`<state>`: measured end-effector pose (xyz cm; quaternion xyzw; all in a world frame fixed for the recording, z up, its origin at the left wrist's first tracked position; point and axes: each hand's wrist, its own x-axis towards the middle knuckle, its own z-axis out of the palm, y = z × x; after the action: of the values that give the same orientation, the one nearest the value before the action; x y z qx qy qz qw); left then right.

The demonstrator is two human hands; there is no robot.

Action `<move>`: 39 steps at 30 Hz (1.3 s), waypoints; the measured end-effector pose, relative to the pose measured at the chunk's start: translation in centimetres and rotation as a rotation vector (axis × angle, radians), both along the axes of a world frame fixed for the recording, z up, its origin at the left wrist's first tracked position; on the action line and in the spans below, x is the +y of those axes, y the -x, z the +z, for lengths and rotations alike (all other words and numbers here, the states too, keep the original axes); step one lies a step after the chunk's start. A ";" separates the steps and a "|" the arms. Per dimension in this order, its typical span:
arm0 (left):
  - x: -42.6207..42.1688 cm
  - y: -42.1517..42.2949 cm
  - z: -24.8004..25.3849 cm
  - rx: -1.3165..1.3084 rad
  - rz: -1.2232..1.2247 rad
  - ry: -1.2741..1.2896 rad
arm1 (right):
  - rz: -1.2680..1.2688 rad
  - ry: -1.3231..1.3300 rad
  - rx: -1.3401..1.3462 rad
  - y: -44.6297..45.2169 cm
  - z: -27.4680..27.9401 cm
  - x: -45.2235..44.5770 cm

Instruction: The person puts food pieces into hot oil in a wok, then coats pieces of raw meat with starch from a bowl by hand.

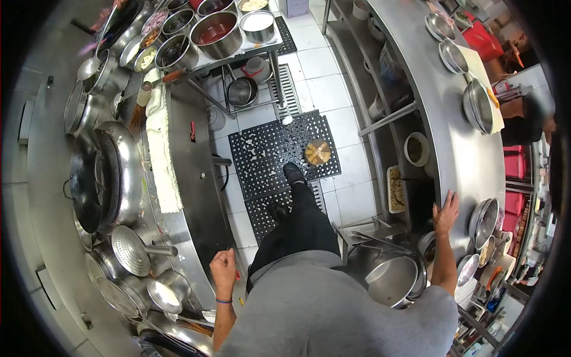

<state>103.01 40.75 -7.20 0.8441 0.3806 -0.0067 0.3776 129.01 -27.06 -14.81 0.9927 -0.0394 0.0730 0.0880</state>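
Note:
My left hand (223, 268) is loosely curled into a fist beside the front panel of the steel stove (205, 205), and nothing shows in it. A blue band circles that wrist. Flat on the edge of the steel counter (443, 149) rests my right hand (446, 213), its fingers stretched out. Close to it on the counter are stacked metal bowls (485, 223). On the stove, a perforated skimmer (132, 250) lies left of my left hand, with a metal pot (168, 291) of pale contents below it. A large black wok (89, 184) sits farther up.
Pots of sauces (215, 33) crowd a steel stand at the top. A black rubber mat (273, 149) covers part of the tiled floor, with a round wooden stool top (317, 153) on it. A large steel pot (392, 279) stands at my right side. Another person (529, 116) is beyond the counter.

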 end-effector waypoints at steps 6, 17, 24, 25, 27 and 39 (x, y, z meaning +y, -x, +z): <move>-0.1 0.8 -1.6 -0.034 -0.096 -0.044 | -0.035 -0.010 0.015 0.2 0.3 0.5; -0.5 0.1 -2.4 -0.146 -0.130 -0.097 | -0.085 -0.015 0.053 0.5 0.8 0.7; -0.2 -1.6 -2.2 -0.228 -0.135 -0.097 | -0.108 -0.062 0.054 0.4 1.4 1.2; -0.1 -1.3 -2.3 -0.220 -0.113 -0.111 | -0.108 -0.055 0.052 0.4 1.3 1.2; 1.0 -0.6 -2.3 -0.202 -0.093 -0.136 | -0.105 -0.064 0.061 0.8 1.2 1.2; 1.7 -0.2 -4.8 -0.062 -0.195 -0.102 | -0.082 0.006 0.022 1.0 1.8 1.3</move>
<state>103.17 42.45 -12.05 0.8950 0.2847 0.0020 0.3433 128.05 -25.76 -13.05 0.9907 -0.0787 0.0585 0.0941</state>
